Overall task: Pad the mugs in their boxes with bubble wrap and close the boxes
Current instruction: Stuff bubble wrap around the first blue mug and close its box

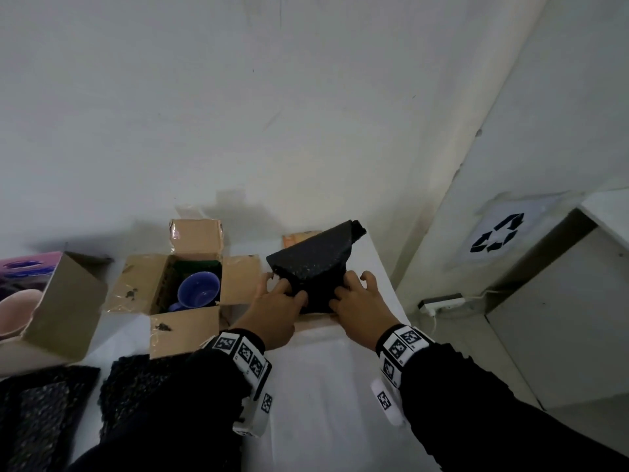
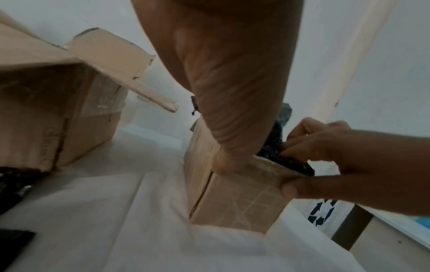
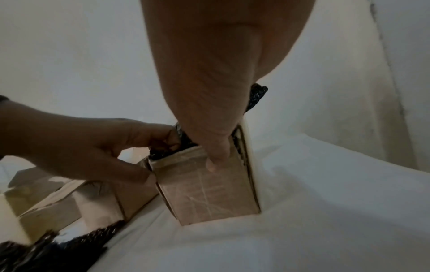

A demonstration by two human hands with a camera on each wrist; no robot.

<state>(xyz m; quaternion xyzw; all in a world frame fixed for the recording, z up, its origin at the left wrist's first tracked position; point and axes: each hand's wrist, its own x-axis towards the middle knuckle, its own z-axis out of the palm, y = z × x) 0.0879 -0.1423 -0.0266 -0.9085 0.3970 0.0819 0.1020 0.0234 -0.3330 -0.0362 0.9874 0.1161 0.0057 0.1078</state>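
A small cardboard box (image 2: 232, 198) stands on the white cloth at the table's far right. A black bubble wrap sheet (image 1: 313, 264) sticks up out of it, folded and leaning back. My left hand (image 1: 284, 289) and right hand (image 1: 350, 291) pinch the wrap's lower part at the box's near rim, with each thumb on the outer front wall (image 3: 209, 193) and the fingers on the wrap (image 3: 256, 97). What lies inside this box is hidden. To its left an open box (image 1: 190, 321) with flaps spread holds a blue mug (image 1: 199, 291).
A tilted box (image 1: 64, 308) with a pink mug (image 1: 17, 311) sits at far left. Spare black bubble wrap sheets (image 1: 136, 379) lie on the near left of the table. Beyond the table's right edge are a cabinet with a recycling sign (image 1: 497, 233) and a power strip (image 1: 442, 303).
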